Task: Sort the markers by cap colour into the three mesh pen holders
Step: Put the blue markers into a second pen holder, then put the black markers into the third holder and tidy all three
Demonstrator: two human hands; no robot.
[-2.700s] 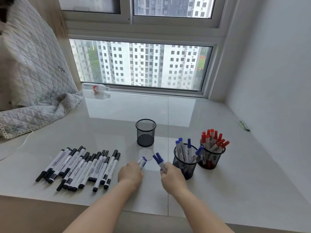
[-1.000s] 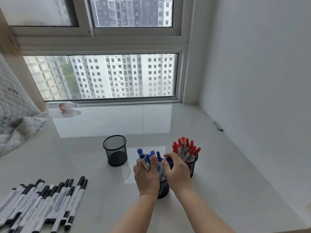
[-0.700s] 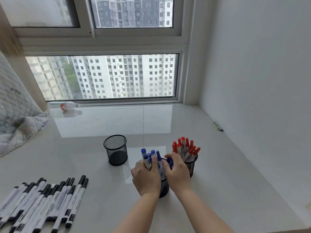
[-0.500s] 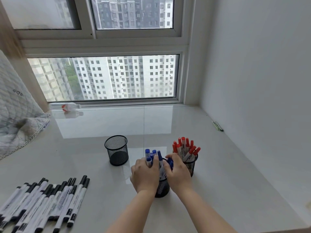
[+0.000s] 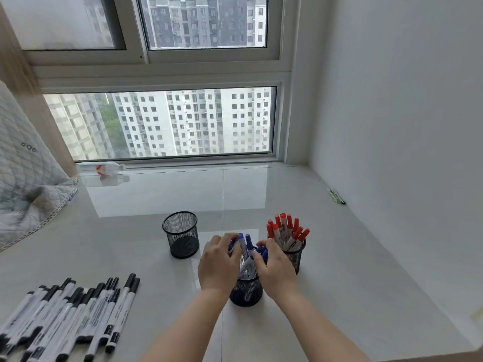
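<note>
Three black mesh holders stand on the glossy white surface. The near one [image 5: 246,292] holds several blue-capped markers [image 5: 245,244]. My left hand [image 5: 218,263] and my right hand [image 5: 275,267] curl around those markers from either side, over the holder's rim. Right behind it, another holder [image 5: 296,254] is packed with red-capped markers [image 5: 286,228]. The third holder [image 5: 180,235], further left, has nothing in it. Several black-capped markers [image 5: 70,317] lie side by side at the front left.
A quilted grey cloth [image 5: 23,178] hangs over the left edge. A plastic bottle with a red label [image 5: 100,168] lies by the window sill. A green pen [image 5: 337,196] rests against the right wall. The surface's front edge runs just below my forearms.
Both hands carried blue markers from the surface to the near holder and lowered them in; the caps now sit deeper between my fingers. The view shifted right.
</note>
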